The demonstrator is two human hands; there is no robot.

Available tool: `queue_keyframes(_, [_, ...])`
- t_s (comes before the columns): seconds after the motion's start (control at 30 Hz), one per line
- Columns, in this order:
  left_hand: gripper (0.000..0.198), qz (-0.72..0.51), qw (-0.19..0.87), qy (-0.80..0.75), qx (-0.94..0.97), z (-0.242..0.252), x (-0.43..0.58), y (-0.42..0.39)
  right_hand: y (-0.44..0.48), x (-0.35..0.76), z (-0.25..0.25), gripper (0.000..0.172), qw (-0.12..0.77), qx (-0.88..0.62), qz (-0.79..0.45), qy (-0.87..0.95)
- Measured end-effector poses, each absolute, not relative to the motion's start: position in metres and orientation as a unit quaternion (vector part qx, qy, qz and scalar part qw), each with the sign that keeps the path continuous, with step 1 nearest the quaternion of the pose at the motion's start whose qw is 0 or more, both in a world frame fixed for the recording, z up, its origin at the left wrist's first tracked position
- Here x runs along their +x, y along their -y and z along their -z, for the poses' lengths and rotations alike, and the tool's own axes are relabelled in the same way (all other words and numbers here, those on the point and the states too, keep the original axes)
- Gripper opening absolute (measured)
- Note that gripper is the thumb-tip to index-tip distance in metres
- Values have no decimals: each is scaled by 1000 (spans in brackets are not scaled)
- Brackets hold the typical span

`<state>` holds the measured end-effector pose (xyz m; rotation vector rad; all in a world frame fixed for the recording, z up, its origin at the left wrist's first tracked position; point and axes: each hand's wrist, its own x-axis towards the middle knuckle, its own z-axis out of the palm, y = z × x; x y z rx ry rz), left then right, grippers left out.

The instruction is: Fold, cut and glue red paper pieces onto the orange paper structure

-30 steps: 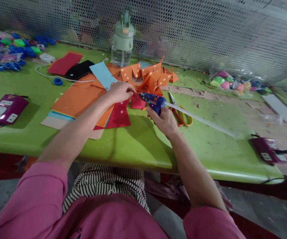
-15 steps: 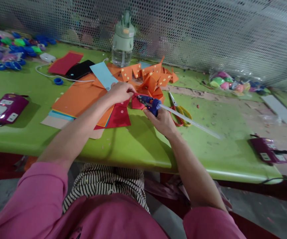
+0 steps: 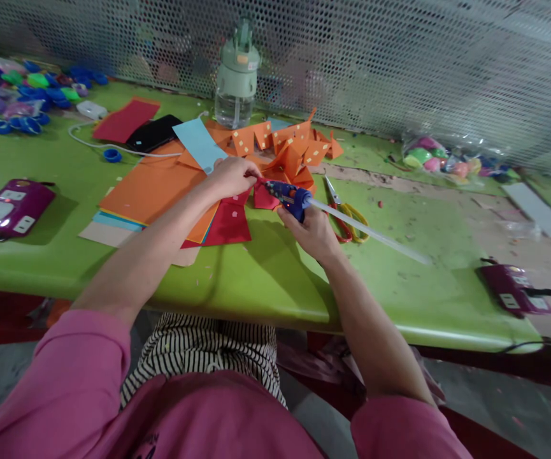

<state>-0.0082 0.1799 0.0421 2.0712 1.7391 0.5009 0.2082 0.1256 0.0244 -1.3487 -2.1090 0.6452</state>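
Observation:
My right hand (image 3: 314, 231) is wrapped round a blue glue gun (image 3: 294, 199), and a long pale glue stick (image 3: 371, 232) juts from its back end. The gun's nozzle is at a red folded paper piece (image 3: 264, 196), which the fingers of my left hand (image 3: 235, 176) pinch at its upper edge. Whether the nozzle touches the paper I cannot tell. Under and beside my left hand lie a red sheet (image 3: 230, 231) and a stack of orange paper (image 3: 153, 188). Just behind are orange folded paper shapes with pale squares (image 3: 292, 150).
Scissors (image 3: 351, 220) with red and yellow handles lie right of the gun. A water bottle (image 3: 237, 83) stands behind, near the mesh wall. A black phone (image 3: 153, 132) and light blue paper (image 3: 199, 144) lie left. Purple power sockets (image 3: 11, 209) sit at the left; another socket block (image 3: 514, 290) lies right.
The glue gun in my right hand has shifted very slightly to the right. My left hand keeps its pinch on the red paper, almost still.

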Motion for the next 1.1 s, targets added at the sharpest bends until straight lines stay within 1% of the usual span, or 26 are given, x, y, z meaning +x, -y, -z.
queue_keyframes(0.1, [29,-179,196,-620,739,-41,-8,-181,-125,207,-26,38,266,-512,-240,781])
queue_keyframes(0.17, [28,-182,199,-619,738,-40,-9,-182,-124,209,-30,38,268,-512,-227,783])
queue_keyframes(0.33, [28,-186,204,-612,741,-37,-11,-183,-128,238,-43,37,284,-567,-131,762])
queue_keyframes(0.47, [30,-189,205,-604,747,-37,-13,-182,-143,292,-36,43,230,-623,-29,747])
queue_keyframes(0.63, [28,-192,211,-607,742,-36,-13,-182,-153,343,-26,50,186,-619,-31,762])
queue_keyframes(0.7, [27,-195,214,-606,741,-35,-14,-183,-149,349,-33,47,168,-605,-44,777])
queue_keyframes(0.77, [27,-197,215,-606,740,-34,-14,-184,-142,344,-47,40,163,-588,-41,791])
queue_keyframes(0.83, [27,-199,221,-605,739,-34,-15,-186,-135,325,-61,34,185,-560,-21,807])
queue_keyframes(0.87, [27,-199,226,-604,738,-34,-15,-186,-131,308,-66,30,215,-537,-13,815])
queue_keyframes(0.9, [28,-200,232,-603,737,-34,-15,-186,-128,288,-68,27,235,-519,-31,821])
queue_keyframes(0.97, [29,-198,241,-601,736,-35,-16,-186,-124,241,-64,23,237,-483,-67,840])
queue_keyframes(1.03, [28,-198,238,-603,735,-36,-15,-183,-122,194,-51,16,205,-436,-145,864])
queue_keyframes(1.1, [29,-199,230,-606,735,-37,-15,-181,-123,159,-36,12,175,-429,-164,871])
